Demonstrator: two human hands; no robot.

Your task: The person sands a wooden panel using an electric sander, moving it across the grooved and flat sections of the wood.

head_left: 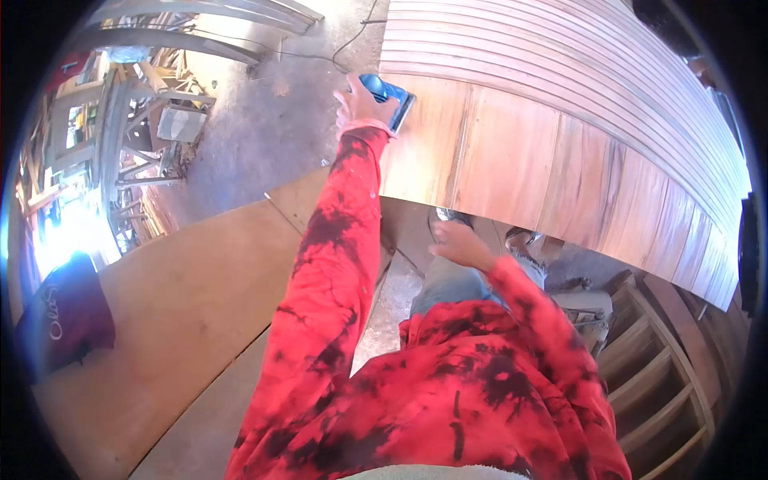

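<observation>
My left hand (364, 102) is wrapped round a blue palm sander (386, 86), its arm stretched far forward. The sander's flat base rests at the left end of a wooden panel (512, 152), partly over the edge. Smooth, reddish boards make up the near part of this panel, while narrow ridged slats (544, 56) cover the far part. Lower down, my right hand (466, 246) hangs in front of my legs, below the panel's near edge. Its fingers are loosely stretched and slightly blurred, with nothing visible in them.
A brown wooden sheet (184, 304) lies at the left, with a dark red cloth item (68, 316) on it. A dark cord (340, 56) runs over the floor behind the sander. Wooden racks (104, 144) stand far left; a slatted wooden frame (656, 376) is lower right.
</observation>
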